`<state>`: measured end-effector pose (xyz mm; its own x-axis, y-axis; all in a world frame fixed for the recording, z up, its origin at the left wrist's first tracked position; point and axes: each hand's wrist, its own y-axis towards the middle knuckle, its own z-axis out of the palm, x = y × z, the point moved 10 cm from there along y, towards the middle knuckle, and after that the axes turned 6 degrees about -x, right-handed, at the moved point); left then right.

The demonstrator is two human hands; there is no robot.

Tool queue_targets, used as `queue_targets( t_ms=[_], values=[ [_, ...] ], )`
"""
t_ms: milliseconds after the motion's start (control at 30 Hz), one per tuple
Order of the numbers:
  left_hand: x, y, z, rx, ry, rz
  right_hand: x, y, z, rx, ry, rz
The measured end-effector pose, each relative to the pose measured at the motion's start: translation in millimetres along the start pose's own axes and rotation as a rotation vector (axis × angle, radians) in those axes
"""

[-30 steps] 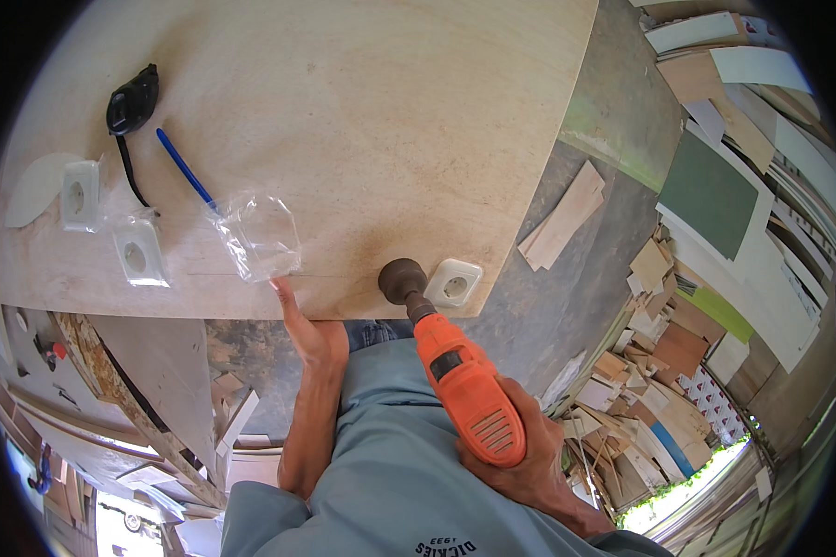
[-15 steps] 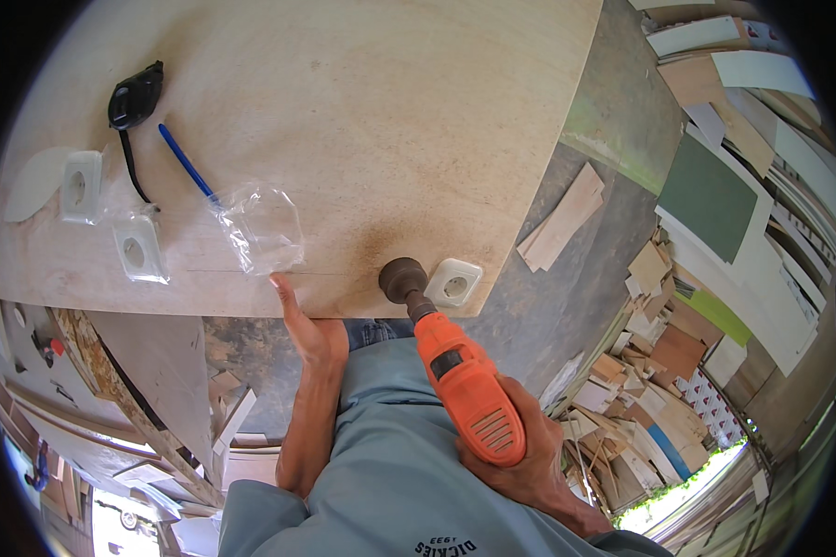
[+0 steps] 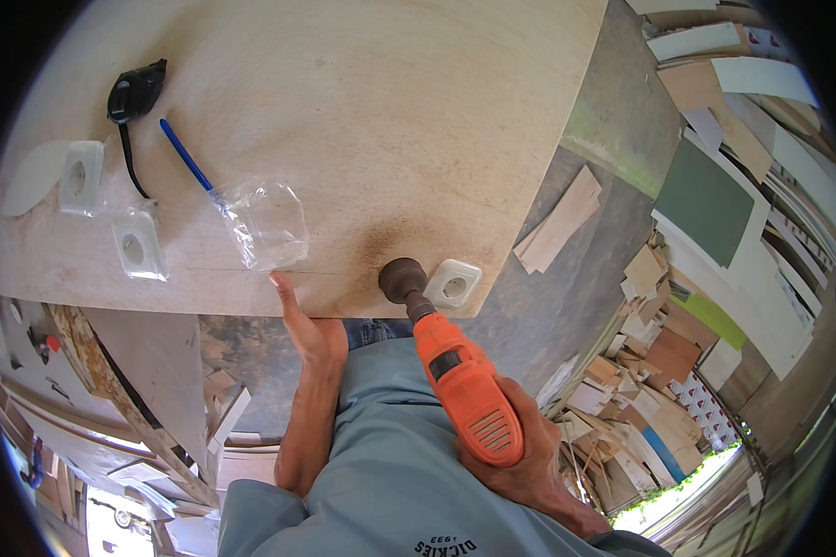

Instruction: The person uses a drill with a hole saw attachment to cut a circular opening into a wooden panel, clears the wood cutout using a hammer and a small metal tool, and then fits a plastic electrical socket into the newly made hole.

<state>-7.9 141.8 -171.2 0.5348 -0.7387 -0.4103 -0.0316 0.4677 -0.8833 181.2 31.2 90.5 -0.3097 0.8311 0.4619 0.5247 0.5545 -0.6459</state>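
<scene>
My right hand is wrapped round an orange power drill. The drill carries a dark, dusty hole saw, which meets the plywood board near its front edge, with brown sawdust spread beyond it. At that same edge, left of the drill, is my left hand. Its thumb lies on top of the board while its fingers are hidden below, so it grips the edge. Just right of the hole saw sits a white wall socket. The underside of the cut is hidden.
Left on the board lie a clear plastic bag, a blue pen, a black tape measure and two wrapped sockets. Offcuts lie on the floor, with stacked panels and scrap wood further right.
The view has shifted slightly. The drill and both hands keep their places at the board's front edge.
</scene>
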Motion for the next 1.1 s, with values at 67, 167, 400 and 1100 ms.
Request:
queue_targets(
  t_ms=[67,167,400,1100],
  values=[
    [0.0,0.7,-0.5,0.008,0.0,-0.003,4.4,1.9,0.6,0.013,-0.052,-0.026],
    [-1.2,-0.6,1.3,0.001,0.008,0.0,6.6,3.0,0.9,0.022,-0.082,-0.031],
    [-0.5,1.1,-1.3,-0.012,0.006,0.005,6.5,3.3,1.7,0.032,-0.098,-0.027],
    [-0.4,2.1,-3.4,-0.008,-0.006,0.01,8.0,2.3,3.0,0.026,-0.105,-0.024]
  ],
)
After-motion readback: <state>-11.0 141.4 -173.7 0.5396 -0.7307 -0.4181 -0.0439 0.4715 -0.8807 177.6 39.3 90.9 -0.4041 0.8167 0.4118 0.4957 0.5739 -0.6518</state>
